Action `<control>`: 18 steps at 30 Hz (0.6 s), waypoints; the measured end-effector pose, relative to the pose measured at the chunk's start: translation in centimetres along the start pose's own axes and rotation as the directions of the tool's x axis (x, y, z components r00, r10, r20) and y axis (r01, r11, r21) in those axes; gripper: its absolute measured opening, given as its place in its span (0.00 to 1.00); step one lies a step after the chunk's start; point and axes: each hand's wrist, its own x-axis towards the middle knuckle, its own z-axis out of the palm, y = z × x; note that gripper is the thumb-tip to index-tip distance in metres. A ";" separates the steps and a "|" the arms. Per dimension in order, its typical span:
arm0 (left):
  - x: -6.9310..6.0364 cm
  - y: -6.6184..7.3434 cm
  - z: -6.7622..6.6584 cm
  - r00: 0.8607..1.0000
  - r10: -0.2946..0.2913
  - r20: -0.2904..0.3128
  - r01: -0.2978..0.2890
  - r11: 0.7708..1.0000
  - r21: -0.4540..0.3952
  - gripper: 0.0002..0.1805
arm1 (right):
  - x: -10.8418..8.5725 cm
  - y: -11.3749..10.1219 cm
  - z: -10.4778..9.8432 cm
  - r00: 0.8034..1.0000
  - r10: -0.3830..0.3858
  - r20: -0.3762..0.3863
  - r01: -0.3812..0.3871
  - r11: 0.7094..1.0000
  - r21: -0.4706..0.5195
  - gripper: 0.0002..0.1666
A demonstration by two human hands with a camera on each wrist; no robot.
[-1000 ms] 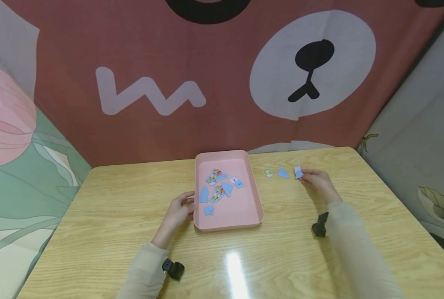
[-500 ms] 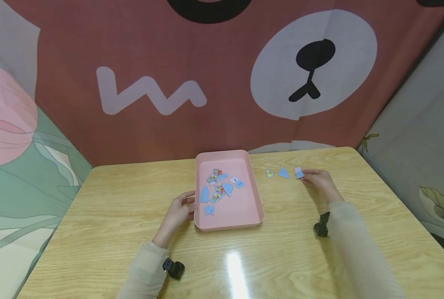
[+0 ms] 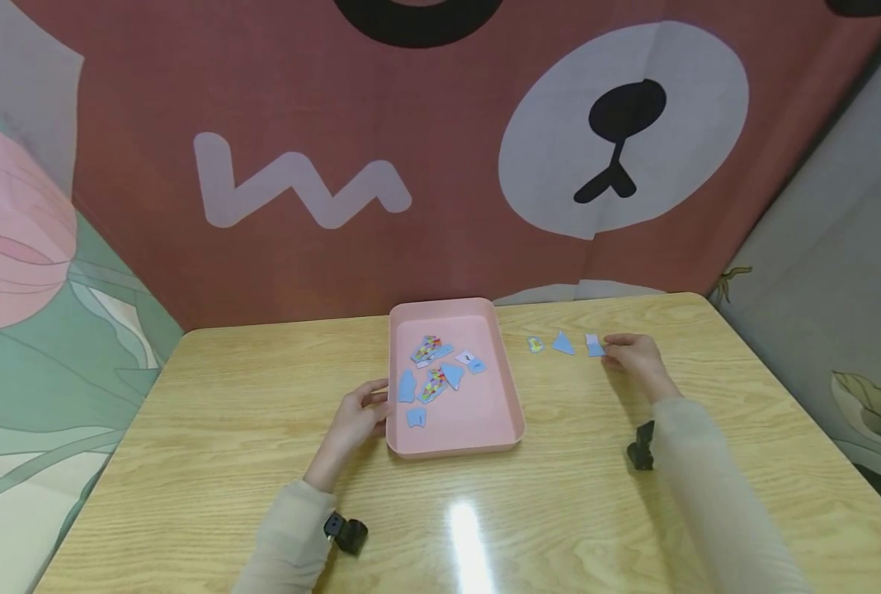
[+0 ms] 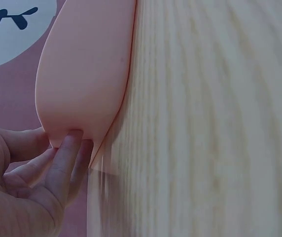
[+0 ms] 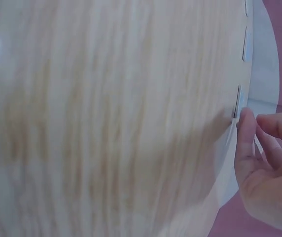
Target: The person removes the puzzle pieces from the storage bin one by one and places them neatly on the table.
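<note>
Beside the left wall of a pink tray (image 3: 478,425), my left hand (image 3: 351,419) holds that wall, with fingertips on its outer face in the left wrist view. Several flat blue puzzle pieces, some with multicoloured patches, lie scattered in the tray. My right hand (image 3: 633,360) is at the right end of a short row on the table, its fingertips at the edge of a blue-and-white puzzle piece (image 3: 593,342) lying flat. That edge is partly hidden by the fingers. Left of it lie a blue triangular piece (image 3: 562,343) and a small yellow-green piece (image 3: 534,344).
The wooden table (image 3: 225,412) runs back to a reddish-brown cloth (image 3: 299,264) with a cartoon animal print. Printed cloth also hangs at the left and right sides. A small black camera (image 3: 350,535) sits on the left wrist and another camera (image 3: 641,450) on the right.
The blue-and-white puzzle piece has gone from tilted between my right fingertips to flat on the table. My right hand has slid slightly right off it. The left hand has stayed at the tray.
</note>
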 end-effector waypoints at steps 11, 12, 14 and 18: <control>0.3 -0.1 0.0 1.000 -0.022 -0.014 0.022 1.000 -0.004 0.25 | 0.1 -3.0 3.0 0.994 -0.113 0.007 0.114 0.992 -0.059 0.24; 0.3 -0.2 0.0 1.000 -0.023 -0.013 0.023 1.000 -0.002 0.25 | 0.1 -3.4 3.5 0.992 -0.127 0.019 0.128 0.990 -0.060 0.24; 0.3 -0.2 0.0 1.000 -0.027 -0.013 0.027 1.000 0.005 0.25 | 0.0 -4.2 4.5 0.987 -0.153 0.044 0.155 0.986 -0.057 0.23; 0.2 -0.1 0.0 1.000 -0.028 -0.013 0.028 0.999 0.017 0.25 | -0.4 -5.7 6.7 0.978 -0.180 0.101 0.184 0.983 -0.027 0.23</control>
